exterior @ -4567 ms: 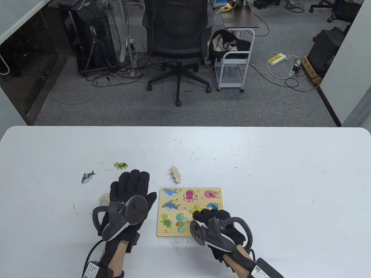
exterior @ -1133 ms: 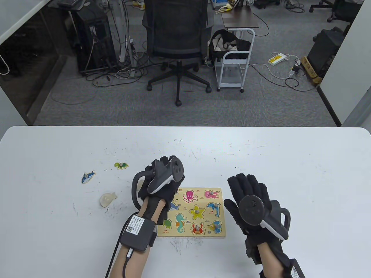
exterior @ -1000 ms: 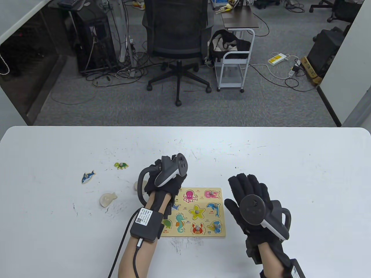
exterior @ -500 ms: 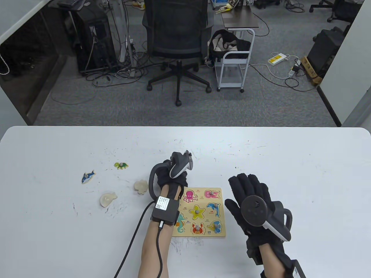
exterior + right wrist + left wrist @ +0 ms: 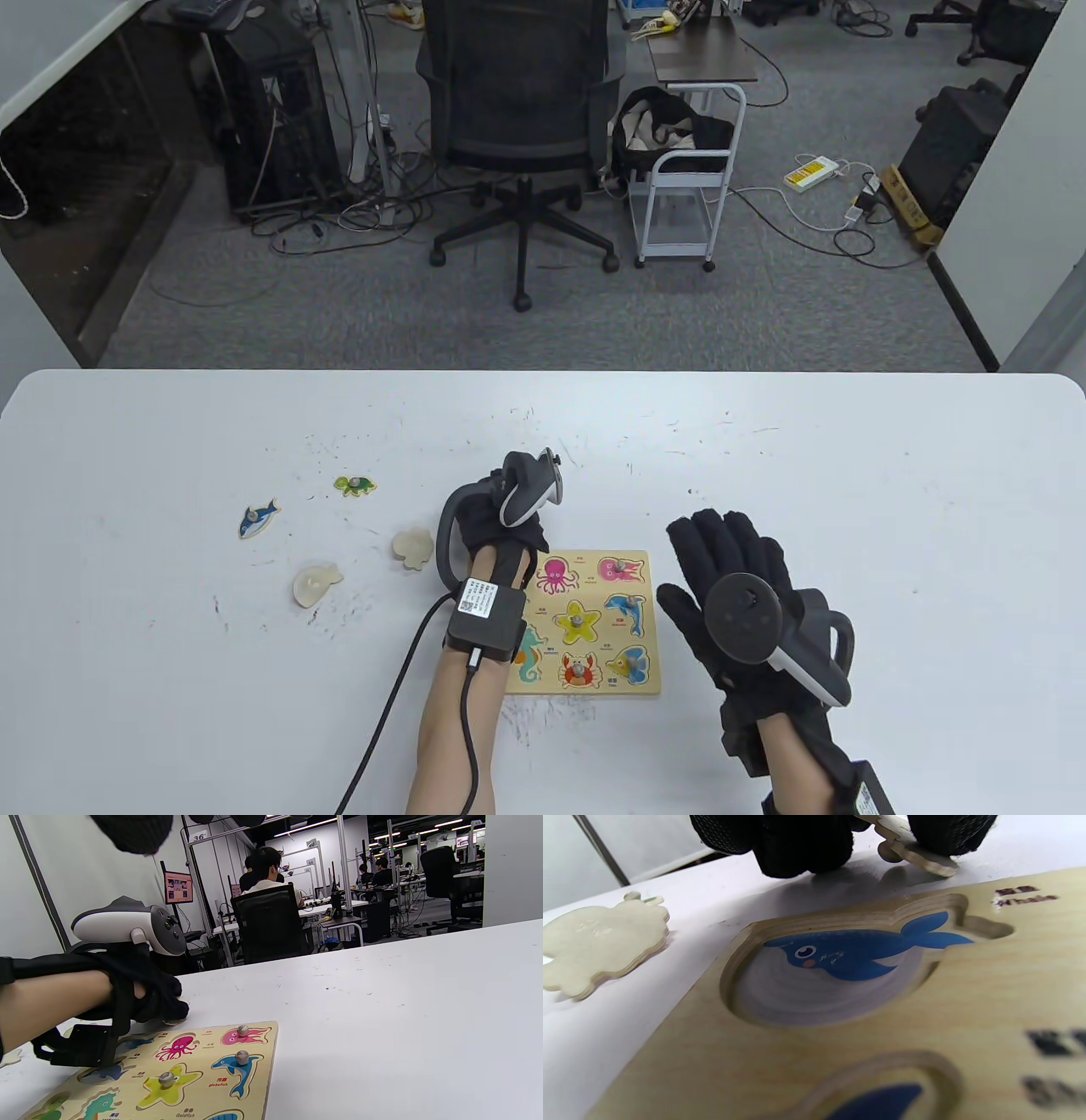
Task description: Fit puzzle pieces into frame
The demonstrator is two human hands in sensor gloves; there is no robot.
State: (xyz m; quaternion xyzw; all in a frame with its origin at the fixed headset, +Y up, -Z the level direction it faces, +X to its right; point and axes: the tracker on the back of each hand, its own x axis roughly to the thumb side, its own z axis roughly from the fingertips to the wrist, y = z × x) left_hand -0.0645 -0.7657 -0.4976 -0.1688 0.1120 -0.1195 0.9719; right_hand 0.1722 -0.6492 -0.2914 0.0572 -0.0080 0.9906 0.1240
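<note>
— Nearest me, what were the hands doing?

— My right hand (image 5: 730,586) lay spread flat just right of the frame (image 5: 632,679), holding nothing. Beyond it, my left hand (image 5: 496,531) curled onto the face-down seahorse piece (image 5: 916,855), pinching it just past the frame's far-left corner.

— How would it handle?

— I judged it thin, stiff and light; grip the edges, since its peg faced down.

- Table view: high, looks down across table (image 5: 848,475) to office floor.
- Left wrist view: very close, skims puzzle frame (image 5: 988,984).
- Right wrist view: low, faces leftward; shares frame.
</note>
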